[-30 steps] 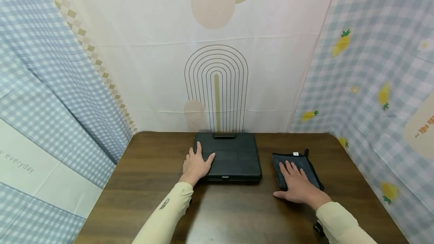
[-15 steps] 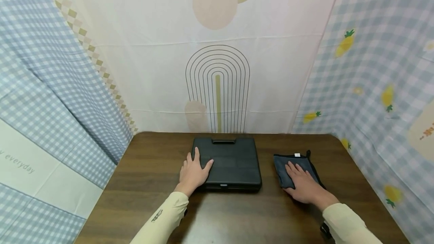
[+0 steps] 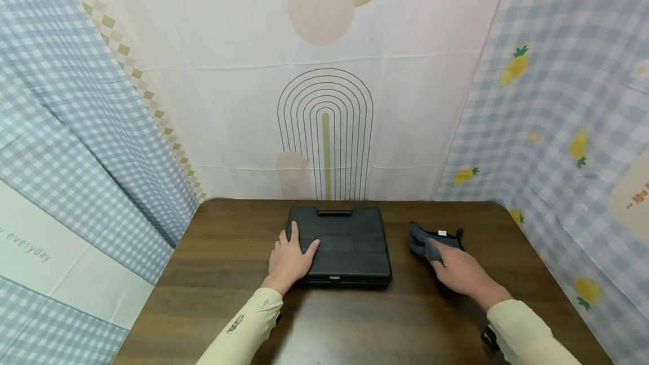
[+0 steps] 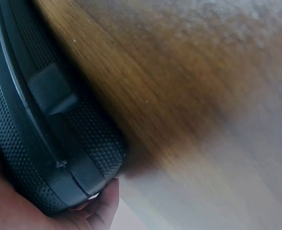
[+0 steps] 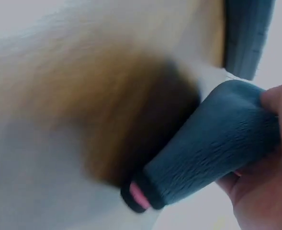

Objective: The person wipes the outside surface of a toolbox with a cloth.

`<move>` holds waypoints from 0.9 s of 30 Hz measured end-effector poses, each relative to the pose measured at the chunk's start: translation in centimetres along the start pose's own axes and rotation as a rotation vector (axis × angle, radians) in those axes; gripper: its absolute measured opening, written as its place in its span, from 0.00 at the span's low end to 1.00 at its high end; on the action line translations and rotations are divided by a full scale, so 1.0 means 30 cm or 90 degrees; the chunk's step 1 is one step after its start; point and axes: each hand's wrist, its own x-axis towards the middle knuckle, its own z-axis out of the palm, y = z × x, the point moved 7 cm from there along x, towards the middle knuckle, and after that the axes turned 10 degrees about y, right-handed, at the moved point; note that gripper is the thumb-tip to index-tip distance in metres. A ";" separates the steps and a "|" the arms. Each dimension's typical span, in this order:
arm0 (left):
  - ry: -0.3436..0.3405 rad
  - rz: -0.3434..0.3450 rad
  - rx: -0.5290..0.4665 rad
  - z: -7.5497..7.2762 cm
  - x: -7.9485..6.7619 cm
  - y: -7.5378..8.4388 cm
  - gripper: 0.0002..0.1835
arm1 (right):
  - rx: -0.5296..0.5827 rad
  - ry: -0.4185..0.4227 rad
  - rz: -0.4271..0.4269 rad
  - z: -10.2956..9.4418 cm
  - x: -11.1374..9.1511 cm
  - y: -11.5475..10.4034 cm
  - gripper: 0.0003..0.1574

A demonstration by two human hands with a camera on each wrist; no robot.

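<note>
- behind the table we see a cream wall cloth (image 3: pixel 228 117) printed with nested arches and pale circles, and gingham drapes (image 3: pixel 76 72) on either side, hung, we suppose, to screen the workspace.
- below them lies the wood-grain table (image 3: pixel 213 241), a flat rest for everything in reach.
- near the table's far edge we find a black hard-shell case (image 3: pixel 350 246), flat on its back with its lid closed, a steady way for it to lie.
- on the case's left side rests the left hand (image 3: pixel 290 261), fingers spread: thumb and index finger lie over the lid, and the left wrist view shows fingers down by a corner. we read this as a steadying touch.
- well to the case's right, the right hand (image 3: pixel 463 269) pinches a grey-blue cloth (image 3: pixel 418 241) between thumb and fingers.
- that cloth, black-bound and apart from the case, is folded over on itself, probably gathered by the pinch; we cannot tell how much of it touches the table.
- at the case's far edge we spot a carry handle (image 3: pixel 334 213); its small latch (image 3: pixel 334 277) faces the person, perhaps for easy access.
- smallest, at the cloth's far edge, are a black loop (image 3: pixel 459 234), likely for hanging, and a white tag (image 3: pixel 443 233).
</note>
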 end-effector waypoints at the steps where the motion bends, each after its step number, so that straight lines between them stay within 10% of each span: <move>1: 0.000 0.002 -0.001 0.002 0.000 0.001 0.49 | 0.022 0.010 0.009 -0.011 0.007 -0.002 0.37; 13: 0.006 -0.003 -0.001 0.009 -0.007 -0.011 0.49 | 0.242 0.054 0.098 -0.081 0.099 -0.097 0.52; 27: 0.016 0.006 0.004 0.017 0.006 -0.009 0.49 | 0.312 0.127 0.127 -0.107 0.211 -0.224 0.49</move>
